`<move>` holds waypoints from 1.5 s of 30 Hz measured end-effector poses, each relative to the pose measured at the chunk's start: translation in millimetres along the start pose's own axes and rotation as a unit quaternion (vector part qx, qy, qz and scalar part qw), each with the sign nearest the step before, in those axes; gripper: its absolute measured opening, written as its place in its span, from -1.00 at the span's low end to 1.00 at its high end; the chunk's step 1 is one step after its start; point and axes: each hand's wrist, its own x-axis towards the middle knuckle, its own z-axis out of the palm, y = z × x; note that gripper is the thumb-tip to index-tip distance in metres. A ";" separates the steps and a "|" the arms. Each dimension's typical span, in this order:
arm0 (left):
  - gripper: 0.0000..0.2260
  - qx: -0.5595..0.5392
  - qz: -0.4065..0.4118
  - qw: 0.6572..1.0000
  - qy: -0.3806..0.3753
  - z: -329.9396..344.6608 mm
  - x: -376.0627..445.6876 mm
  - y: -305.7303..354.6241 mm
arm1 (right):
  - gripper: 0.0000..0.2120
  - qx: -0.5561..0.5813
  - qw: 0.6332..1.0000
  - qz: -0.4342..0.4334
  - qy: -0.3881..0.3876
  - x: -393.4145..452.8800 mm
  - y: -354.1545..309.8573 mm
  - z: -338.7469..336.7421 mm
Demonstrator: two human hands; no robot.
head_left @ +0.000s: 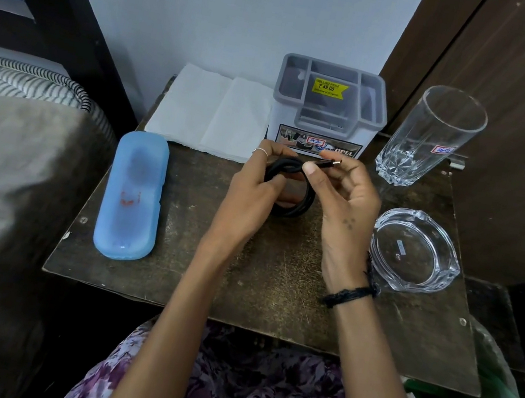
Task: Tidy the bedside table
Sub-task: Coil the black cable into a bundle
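A coiled black cable [292,209] hangs just above the middle of the dark wooden bedside table [274,287]. My left hand [255,194] grips the coil from the left, fingers curled round its loops. My right hand [344,198] pinches the cable's plug end between thumb and fingers, at the top right of the coil. A grey and white organiser box [327,112] with several compartments stands right behind both hands.
A blue plastic case [131,194] lies along the table's left side. White folded tissue [213,110] sits at the back left. At the back right stands a tall drinking glass [428,136], with a glass ashtray [414,248] in front of it. A bed lies to the left.
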 end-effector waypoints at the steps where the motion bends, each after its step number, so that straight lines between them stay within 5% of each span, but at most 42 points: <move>1: -0.68 -0.003 0.004 1.000 0.003 1.1 -0.2 0.6 | -0.86 -0.001 1.000 0.004 0.003 0.2 1.1 0.0; 16: -0.74 -0.070 -0.005 0.996 0.058 10.4 1.6 -3.4 | -0.87 -0.024 0.999 0.024 0.041 -1.6 10.4 4.4; 29: -0.76 -0.072 0.019 0.997 0.003 15.4 -2.1 -2.0 | -0.80 0.029 0.990 0.081 0.112 4.0 0.6 -6.2; 33: -0.76 -0.073 0.044 0.996 0.027 11.8 -1.1 -1.5 | -0.92 -0.009 0.990 0.129 0.063 2.6 3.9 -8.2; 40: -0.78 -0.073 0.045 0.995 0.047 14.5 -2.2 -2.1 | -0.85 -0.091 0.989 0.120 0.011 -0.2 5.4 -6.6; 45: -0.78 -0.017 0.083 0.994 0.074 11.3 -1.0 -2.3 | -0.78 0.024 0.978 0.196 -0.066 -0.5 -4.3 -5.1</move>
